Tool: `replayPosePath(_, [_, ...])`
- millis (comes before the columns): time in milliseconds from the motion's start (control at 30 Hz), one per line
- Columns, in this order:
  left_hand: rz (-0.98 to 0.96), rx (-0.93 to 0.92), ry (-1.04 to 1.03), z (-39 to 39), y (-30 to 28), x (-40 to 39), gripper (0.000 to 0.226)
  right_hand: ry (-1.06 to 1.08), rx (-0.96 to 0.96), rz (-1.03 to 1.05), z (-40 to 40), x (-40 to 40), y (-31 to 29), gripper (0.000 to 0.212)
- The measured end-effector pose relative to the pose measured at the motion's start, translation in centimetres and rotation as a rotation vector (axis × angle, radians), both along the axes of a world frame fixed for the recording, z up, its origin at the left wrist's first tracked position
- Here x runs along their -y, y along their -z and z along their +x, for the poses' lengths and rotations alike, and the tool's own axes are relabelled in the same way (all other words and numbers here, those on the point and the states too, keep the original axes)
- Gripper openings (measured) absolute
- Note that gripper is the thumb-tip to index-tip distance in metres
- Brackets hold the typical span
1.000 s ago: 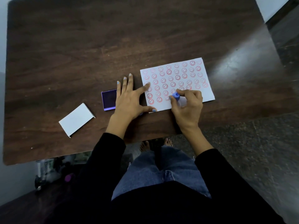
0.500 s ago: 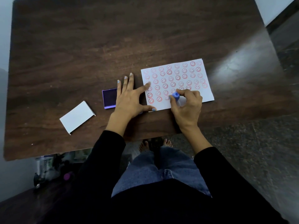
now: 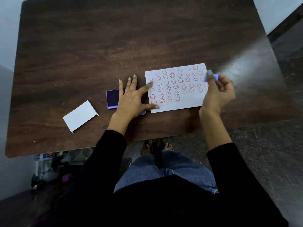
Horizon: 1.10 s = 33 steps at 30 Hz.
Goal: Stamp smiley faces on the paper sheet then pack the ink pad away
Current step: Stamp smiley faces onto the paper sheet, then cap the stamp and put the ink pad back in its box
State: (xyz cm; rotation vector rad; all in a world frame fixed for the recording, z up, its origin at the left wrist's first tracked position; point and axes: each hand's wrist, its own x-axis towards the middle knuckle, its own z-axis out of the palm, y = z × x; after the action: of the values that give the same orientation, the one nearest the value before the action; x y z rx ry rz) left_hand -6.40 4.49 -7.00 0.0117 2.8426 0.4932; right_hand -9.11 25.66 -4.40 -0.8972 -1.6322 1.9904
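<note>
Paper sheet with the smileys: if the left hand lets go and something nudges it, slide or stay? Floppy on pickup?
The paper sheet lies flat on the glossy wooden table, so it would probably slide easily. The left hand pins only its left edge with fingertips. It looks thin and light, so it likely bends when lifted by one edge.

Your black sleeves, blue jeans, bare feet

You wear a black long-sleeved top, its sleeves pushed up short of the wrists, over faded blue jeans frayed at one edge. The nails of your left hand (image 3: 131, 102) and right hand (image 3: 218, 92) are painted pale blue. Your feet are bare.
</note>
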Motion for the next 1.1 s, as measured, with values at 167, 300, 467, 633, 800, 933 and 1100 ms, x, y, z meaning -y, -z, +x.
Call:
replayPosePath(167, [0.139, -0.164, -0.098, 1.5, -1.6, 1.2, 0.078, 0.059, 0.004, -0.101, -0.8, -0.6, 0.1, 0.020])
replayPosePath(300, [0.114, -0.108, -0.114, 2.9, -1.9, 2.5, 0.065, 0.054, 0.004, -0.116, -1.6, -0.6, 0.0, 0.021])
replayPosePath(467, [0.068, -0.029, -0.098, 3.0, -1.6, 2.8, 0.056, 0.030, 0.009, -0.085, -1.9, 0.1, 0.2, 0.026])
replayPosePath(633, [0.076, -0.031, -0.090, 3.0, -1.4, 2.7, 0.042, 0.013, 0.032, -0.084, -2.0, -0.2, 0.0, 0.022])
replayPosePath(800, [0.181, -0.166, -0.181, 3.3, -1.7, 2.5, 0.028, -0.049, -0.006, -0.122, -2.3, 1.4, -1.2, 0.021])
replayPosePath(933, [0.310, -0.291, -0.346, 3.4, -2.6, 1.9, 0.024, -0.243, -0.007, -0.184, -1.9, 5.4, -1.7, 0.016])
replayPosePath(1100, [0.333, -0.346, -0.472, 3.4, -2.7, 2.0, 0.024, -0.650, 0.095, -0.263, 0.2, 10.1, -0.8, 0.011])
